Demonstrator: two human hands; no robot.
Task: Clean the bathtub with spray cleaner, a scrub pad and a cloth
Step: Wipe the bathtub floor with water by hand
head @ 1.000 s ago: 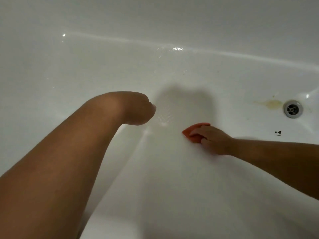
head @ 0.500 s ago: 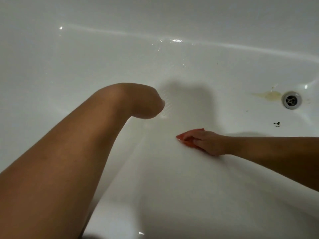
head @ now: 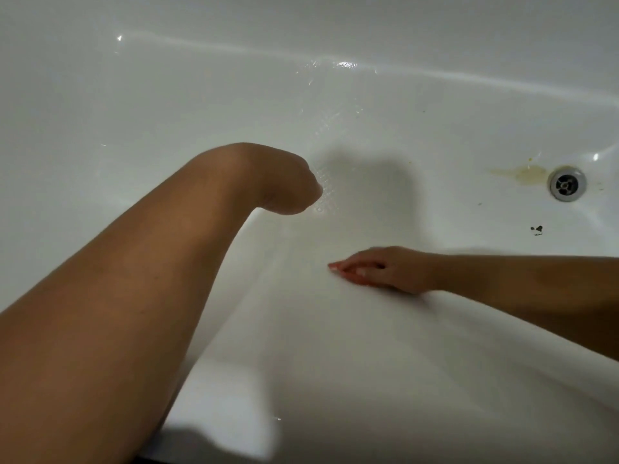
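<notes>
— White enamel everywhere from where I stand; the bathtub (head: pixel 368 370) fills the whole view. What's doing the work?

— The right hand (head: pixel 388 269) lies flat against the near sloping wall, fingers stretched out and pressing down, not curled. It's blurred, so finer detail is lost.

— And the scrub pad?

— Under those fingers. Only a reddish sliver of the scrub pad (head: pixel 336 267) shows at the fingertips; the hand covers the rest.

— The other one?

— The left hand (head: pixel 288 189) hangs over the tub floor, wrist bent sharply down. Its fingers are tucked out of sight behind the wrist, so I can't tell whether it is clenched, loose or holding anything. The left forearm (head: pixel 134 313) crosses the lower left and hides the near rim there.

— What lies around them?

— Just beyond the left hand a dark shadow (head: pixel 368 182) falls on the floor. Further right sits the round metal drain (head: pixel 567 184), with a yellowish stain (head: pixel 524 172) just beside it on the left. A few dark specks (head: pixel 537 229) lie below it, well apart from the right hand. Wet glints (head: pixel 345 65) shine on the far wall.
</notes>
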